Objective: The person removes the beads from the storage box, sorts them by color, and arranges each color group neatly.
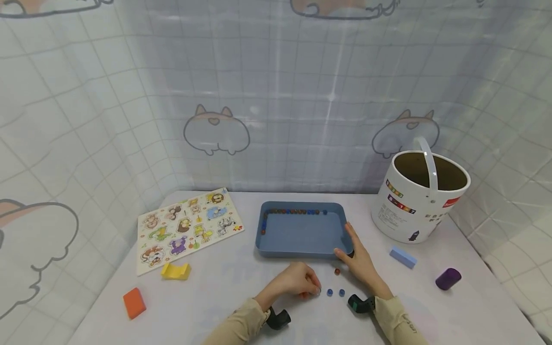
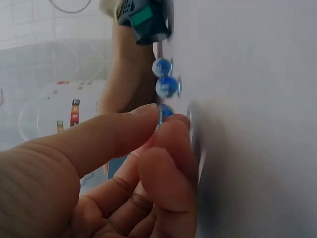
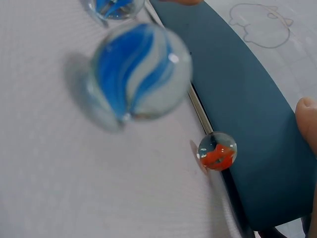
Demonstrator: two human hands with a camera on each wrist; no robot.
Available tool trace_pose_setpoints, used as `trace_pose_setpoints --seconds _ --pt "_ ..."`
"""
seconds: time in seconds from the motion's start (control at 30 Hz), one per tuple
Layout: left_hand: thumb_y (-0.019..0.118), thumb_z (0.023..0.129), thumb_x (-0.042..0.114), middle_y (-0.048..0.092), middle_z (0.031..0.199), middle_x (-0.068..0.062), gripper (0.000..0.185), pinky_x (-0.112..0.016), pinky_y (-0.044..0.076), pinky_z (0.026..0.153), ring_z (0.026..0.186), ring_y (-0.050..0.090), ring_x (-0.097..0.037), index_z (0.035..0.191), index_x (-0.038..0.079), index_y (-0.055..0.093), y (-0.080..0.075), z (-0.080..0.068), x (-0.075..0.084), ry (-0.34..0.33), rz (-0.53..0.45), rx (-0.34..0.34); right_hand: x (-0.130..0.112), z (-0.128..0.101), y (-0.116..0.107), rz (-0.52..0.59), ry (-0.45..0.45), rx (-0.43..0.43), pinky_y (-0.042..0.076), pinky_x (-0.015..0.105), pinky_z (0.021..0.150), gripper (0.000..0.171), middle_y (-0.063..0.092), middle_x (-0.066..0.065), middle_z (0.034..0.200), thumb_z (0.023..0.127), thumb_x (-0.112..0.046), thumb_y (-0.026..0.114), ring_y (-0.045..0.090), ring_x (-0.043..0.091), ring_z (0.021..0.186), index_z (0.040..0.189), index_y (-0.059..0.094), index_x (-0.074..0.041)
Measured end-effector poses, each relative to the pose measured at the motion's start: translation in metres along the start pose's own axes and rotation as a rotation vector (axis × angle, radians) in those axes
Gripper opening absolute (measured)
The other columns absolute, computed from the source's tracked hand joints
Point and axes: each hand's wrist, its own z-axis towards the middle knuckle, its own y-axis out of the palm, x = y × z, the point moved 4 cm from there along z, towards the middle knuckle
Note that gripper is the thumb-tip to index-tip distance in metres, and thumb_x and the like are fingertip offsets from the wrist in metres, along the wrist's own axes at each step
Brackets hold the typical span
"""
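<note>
My left hand [image 1: 297, 279] is low over the table in front of the tray, its thumb and index finger pinching a blue marble [image 2: 165, 113]. Just right of it lie two blue-and-clear marbles, a nearer one [image 1: 329, 292] and a farther one [image 1: 342, 293]. An orange-and-clear marble [image 3: 218, 151] sits on the table close to the tray's front wall. My right hand [image 1: 361, 261] touches the front right corner of the blue-grey tray [image 1: 302, 255], fingers extended along its right side, thumb at the front rim. Inside the tray, several marbles [image 1: 293, 211] line the back and left walls.
An animal puzzle board [image 1: 189, 230] lies at the left, with a yellow block [image 1: 176, 271] and an orange block [image 1: 134, 303] nearer. At the right stand a white handled bucket [image 1: 401, 211], a light blue block [image 1: 403, 257] and a purple cylinder [image 1: 448, 279].
</note>
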Motion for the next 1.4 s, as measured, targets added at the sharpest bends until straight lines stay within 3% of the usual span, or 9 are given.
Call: trace_pose_setpoints --seconds 0.23,0.7,0.83,0.93,1.03,1.17,1.27,1.4 --pt "0.076 0.078 0.002 0.058 0.051 0.001 0.003 -0.018 0.034 0.041 0.039 0.047 -0.008 0.077 0.002 0.073 0.008 0.003 0.006 0.017 -0.014 -0.001 0.002 0.002 -0.002 0.001 0.009 -0.002 0.023 0.067 0.109 0.084 0.013 0.015 0.163 0.091 -0.031 0.066 0.02 0.045 0.146 0.156 0.017 -0.01" --pt "0.076 0.081 0.006 0.058 0.051 -0.001 0.005 -0.02 0.035 0.04 0.039 0.047 -0.008 0.077 0.008 0.072 0.011 0.011 0.01 0.005 0.016 0.013 0.003 0.005 -0.006 -0.014 0.02 0.009 0.022 0.066 0.11 0.083 0.013 0.015 0.163 0.091 -0.032 0.066 0.02 0.045 0.145 0.155 0.018 -0.007" --pt "0.075 0.083 0.012 0.064 0.058 -0.003 0.003 -0.023 0.041 0.042 0.042 0.053 -0.012 0.082 0.01 0.073 0.004 0.01 0.013 -0.001 0.012 -0.006 0.004 0.005 -0.006 -0.013 0.012 0.011 0.023 0.066 0.11 0.084 0.014 0.016 0.162 0.091 -0.031 0.066 0.02 0.045 0.145 0.155 0.019 -0.007" --pt "0.073 0.087 0.019 0.069 0.068 -0.007 0.007 -0.031 0.049 0.048 0.048 0.059 -0.018 0.087 0.011 0.073 -0.011 0.014 0.022 0.019 0.003 -0.009 0.005 0.006 -0.007 -0.023 0.008 0.009 0.024 0.066 0.11 0.084 0.014 0.016 0.162 0.091 -0.032 0.065 0.021 0.046 0.144 0.155 0.018 -0.007" --pt "0.068 0.091 0.024 0.072 0.081 -0.013 0.016 -0.04 0.055 0.057 0.055 0.062 -0.021 0.096 0.01 0.072 -0.035 0.03 0.037 0.057 -0.042 0.017 0.006 0.006 -0.009 -0.022 0.005 0.017 0.024 0.066 0.109 0.083 0.014 0.016 0.162 0.091 -0.031 0.065 0.022 0.046 0.144 0.155 0.018 -0.007" --pt "0.062 0.096 0.026 0.071 0.094 -0.017 0.027 -0.044 0.057 0.07 0.061 0.063 -0.016 0.112 0.005 0.068 -0.069 0.068 0.051 0.055 -0.193 0.092 0.006 0.007 -0.01 -0.002 0.01 0.014 0.022 0.065 0.111 0.084 0.013 0.015 0.163 0.091 -0.032 0.065 0.02 0.045 0.145 0.156 0.017 -0.008" --pt "0.058 0.098 0.023 0.07 0.099 -0.018 0.03 -0.046 0.057 0.08 0.067 0.067 -0.019 0.119 0.002 0.065 -0.085 0.099 0.049 0.018 -0.302 0.177 0.006 0.006 -0.006 0.017 0.011 0.003 0.021 0.064 0.112 0.085 0.013 0.014 0.163 0.091 -0.032 0.066 0.019 0.044 0.146 0.156 0.016 -0.009" --pt "0.056 0.098 0.016 0.07 0.103 -0.021 0.029 -0.047 0.055 0.086 0.077 0.071 -0.026 0.119 -0.002 0.065 -0.091 0.128 0.041 -0.04 -0.356 0.3 0.003 0.003 0.002 0.046 0.0 0.003 0.022 0.064 0.112 0.086 0.014 0.014 0.163 0.09 -0.03 0.068 0.019 0.042 0.147 0.156 0.018 -0.008"
